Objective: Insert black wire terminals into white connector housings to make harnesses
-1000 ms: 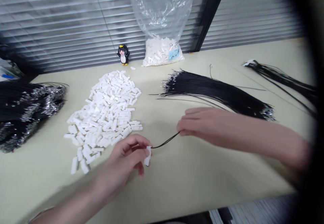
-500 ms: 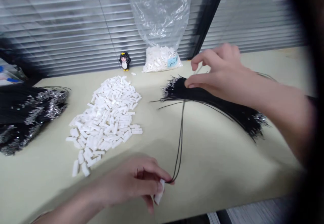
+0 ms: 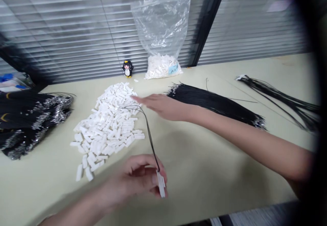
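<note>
Near the table's front edge, my left hand point(image 3: 145, 176) is closed on a small white connector housing point(image 3: 160, 184), pinched between thumb and fingers. Thin black wires point(image 3: 150, 135) rise from the housing and arc toward the white pile. My right hand point(image 3: 159, 106) reaches across to the left with fingers stretched out, its fingertips over the edge of the pile of white housings point(image 3: 109, 117). The wires' free ends pass just below those fingertips; I see no grip on them. Behind the right forearm lies a bundle of black wires point(image 3: 209, 100) with silvery tips.
A clear plastic bag of white pieces point(image 3: 163, 66) stands at the back beside a penguin figurine point(image 3: 127, 68). More black wires with silvery ends point(image 3: 33, 117) lie at the left. Wires joined to a white piece point(image 3: 276, 95) lie at the right, before window blinds point(image 3: 76, 32).
My right hand has moved left from above the wire bundle to the white pile. My left hand has turned the housing slightly, and its wires now lean left.
</note>
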Demonstrator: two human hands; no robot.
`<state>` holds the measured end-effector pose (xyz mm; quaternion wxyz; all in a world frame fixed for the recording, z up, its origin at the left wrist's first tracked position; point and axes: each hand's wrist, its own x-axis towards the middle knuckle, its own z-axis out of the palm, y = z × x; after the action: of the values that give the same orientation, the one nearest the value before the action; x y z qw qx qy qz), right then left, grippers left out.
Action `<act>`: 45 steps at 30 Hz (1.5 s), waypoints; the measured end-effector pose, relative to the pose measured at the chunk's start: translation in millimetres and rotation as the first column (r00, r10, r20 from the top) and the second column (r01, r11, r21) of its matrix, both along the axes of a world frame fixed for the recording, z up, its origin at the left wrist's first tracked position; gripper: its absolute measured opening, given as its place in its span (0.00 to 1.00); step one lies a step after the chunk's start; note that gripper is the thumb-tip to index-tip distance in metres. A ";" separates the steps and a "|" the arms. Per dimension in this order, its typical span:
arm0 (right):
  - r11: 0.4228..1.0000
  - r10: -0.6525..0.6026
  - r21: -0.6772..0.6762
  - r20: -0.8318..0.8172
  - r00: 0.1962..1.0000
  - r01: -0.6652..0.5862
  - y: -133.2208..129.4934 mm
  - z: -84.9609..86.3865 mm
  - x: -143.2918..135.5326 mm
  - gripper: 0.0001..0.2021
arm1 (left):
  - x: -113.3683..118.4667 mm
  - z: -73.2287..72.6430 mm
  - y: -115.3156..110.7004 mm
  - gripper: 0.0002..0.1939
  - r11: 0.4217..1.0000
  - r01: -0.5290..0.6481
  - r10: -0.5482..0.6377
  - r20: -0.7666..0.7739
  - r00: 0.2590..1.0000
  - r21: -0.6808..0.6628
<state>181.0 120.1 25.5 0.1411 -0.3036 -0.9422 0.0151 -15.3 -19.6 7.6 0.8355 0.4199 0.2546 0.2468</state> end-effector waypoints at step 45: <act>0.957 0.038 0.289 -0.108 0.993 -0.005 -135.0 1.0 12.9 0.06 | 0.5 -3.1 1.6 0.05 0.969 -0.228 0.220 -0.094 0.971 -0.094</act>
<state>193.9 -14.9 26.5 0.2366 -0.2683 -0.9281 -0.1037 -14.8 -18.0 4.5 0.8116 0.3543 0.3473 0.3083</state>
